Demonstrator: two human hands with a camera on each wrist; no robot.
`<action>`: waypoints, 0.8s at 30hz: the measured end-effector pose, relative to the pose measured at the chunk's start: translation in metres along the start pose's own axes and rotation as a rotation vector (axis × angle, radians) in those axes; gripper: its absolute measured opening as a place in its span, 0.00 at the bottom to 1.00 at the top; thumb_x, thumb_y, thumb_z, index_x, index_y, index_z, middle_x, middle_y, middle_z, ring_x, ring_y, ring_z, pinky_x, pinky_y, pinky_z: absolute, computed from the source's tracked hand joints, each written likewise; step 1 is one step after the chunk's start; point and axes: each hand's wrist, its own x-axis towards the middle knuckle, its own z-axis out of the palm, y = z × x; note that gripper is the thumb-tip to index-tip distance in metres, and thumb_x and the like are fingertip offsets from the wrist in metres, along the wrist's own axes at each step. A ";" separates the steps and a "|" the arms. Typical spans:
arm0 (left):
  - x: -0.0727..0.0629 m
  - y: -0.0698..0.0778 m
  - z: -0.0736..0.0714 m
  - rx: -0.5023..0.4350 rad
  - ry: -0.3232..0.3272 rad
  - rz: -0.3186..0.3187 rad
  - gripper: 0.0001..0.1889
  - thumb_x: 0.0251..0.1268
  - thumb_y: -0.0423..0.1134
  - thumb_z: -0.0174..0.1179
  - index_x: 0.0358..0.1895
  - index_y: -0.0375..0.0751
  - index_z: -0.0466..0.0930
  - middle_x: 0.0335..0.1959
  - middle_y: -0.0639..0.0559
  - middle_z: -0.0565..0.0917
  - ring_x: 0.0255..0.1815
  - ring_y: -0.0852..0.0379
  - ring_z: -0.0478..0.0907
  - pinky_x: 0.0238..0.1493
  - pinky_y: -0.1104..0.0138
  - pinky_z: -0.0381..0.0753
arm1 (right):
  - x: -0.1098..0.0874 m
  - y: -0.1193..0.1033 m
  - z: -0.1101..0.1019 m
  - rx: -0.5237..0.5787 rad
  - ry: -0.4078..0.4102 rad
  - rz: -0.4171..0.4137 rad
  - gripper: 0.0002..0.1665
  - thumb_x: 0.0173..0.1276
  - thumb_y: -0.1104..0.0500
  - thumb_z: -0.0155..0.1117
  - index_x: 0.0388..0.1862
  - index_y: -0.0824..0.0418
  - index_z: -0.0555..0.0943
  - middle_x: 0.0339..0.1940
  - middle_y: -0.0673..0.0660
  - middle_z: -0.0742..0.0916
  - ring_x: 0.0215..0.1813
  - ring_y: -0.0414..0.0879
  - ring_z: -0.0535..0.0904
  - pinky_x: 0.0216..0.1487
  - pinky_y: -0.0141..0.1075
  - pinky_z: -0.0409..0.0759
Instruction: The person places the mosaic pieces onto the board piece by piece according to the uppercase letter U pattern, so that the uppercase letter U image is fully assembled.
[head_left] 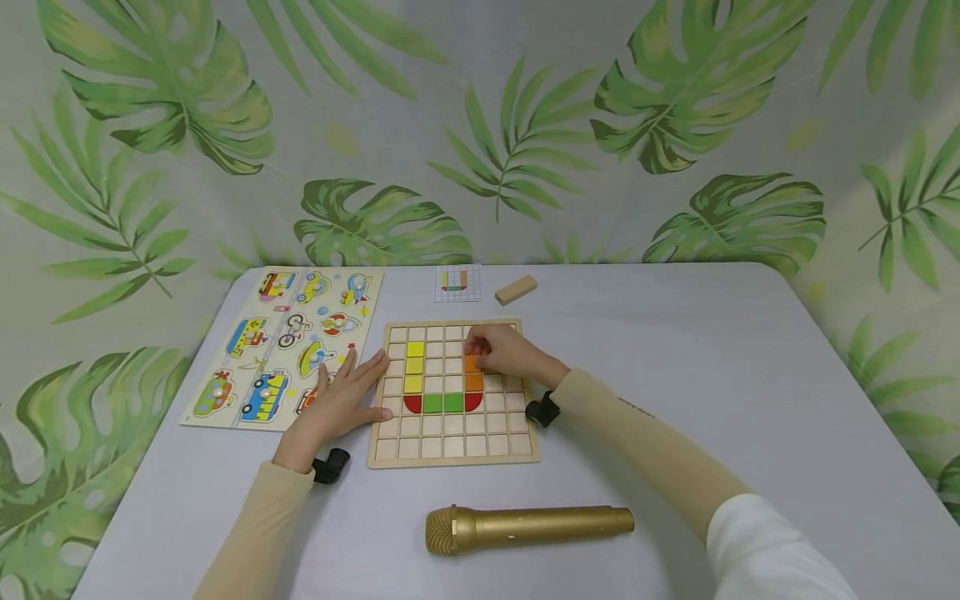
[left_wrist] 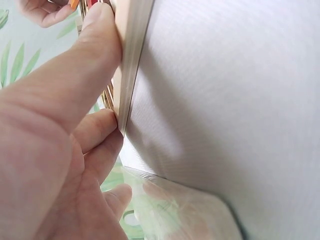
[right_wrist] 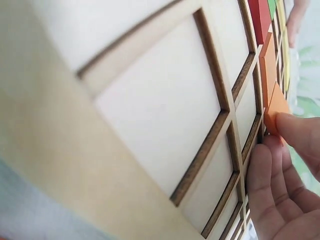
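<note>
A wooden grid board (head_left: pixel 453 462) lies on the table. Several coloured tiles form a U on it: yellow tiles (head_left: pixel 414 367) on the left, green tiles (head_left: pixel 442 403) between two red rounded corner tiles (head_left: pixel 412 404), and orange on the right. My right hand (head_left: pixel 512 353) pinches an orange square tile (right_wrist: pixel 276 107) between thumb and fingers; the tile sits tilted beside another orange tile (right_wrist: pixel 268 70) in the grid. With fingers spread, my left hand (head_left: pixel 341 404) rests against the board's left edge, thumb on the rim.
A pattern card (head_left: pixel 457 283) with a small printed U lies behind the board, beside a wooden block (head_left: pixel 516 289). On the left is a vehicle puzzle board (head_left: pixel 281 350), partly under the left hand. A gold microphone (head_left: pixel 529 527) lies in front.
</note>
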 end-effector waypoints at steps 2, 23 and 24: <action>0.000 0.000 0.000 -0.001 0.000 -0.001 0.45 0.58 0.49 0.66 0.74 0.37 0.54 0.76 0.43 0.52 0.74 0.32 0.33 0.62 0.32 0.24 | 0.000 0.001 0.001 -0.016 -0.001 -0.002 0.07 0.61 0.72 0.62 0.37 0.65 0.80 0.30 0.53 0.80 0.32 0.44 0.72 0.36 0.32 0.72; -0.002 0.001 -0.002 -0.009 0.011 0.009 0.44 0.59 0.50 0.65 0.74 0.37 0.55 0.76 0.43 0.53 0.74 0.32 0.36 0.63 0.33 0.25 | -0.045 0.029 -0.032 0.253 0.102 0.122 0.11 0.66 0.67 0.61 0.46 0.70 0.79 0.37 0.59 0.82 0.38 0.48 0.74 0.39 0.35 0.75; -0.002 0.000 -0.001 -0.007 0.010 0.008 0.44 0.59 0.50 0.65 0.74 0.37 0.55 0.76 0.43 0.53 0.74 0.32 0.36 0.63 0.33 0.25 | -0.050 0.033 -0.034 0.277 0.104 0.128 0.11 0.66 0.67 0.61 0.46 0.70 0.79 0.37 0.59 0.81 0.37 0.48 0.75 0.38 0.34 0.75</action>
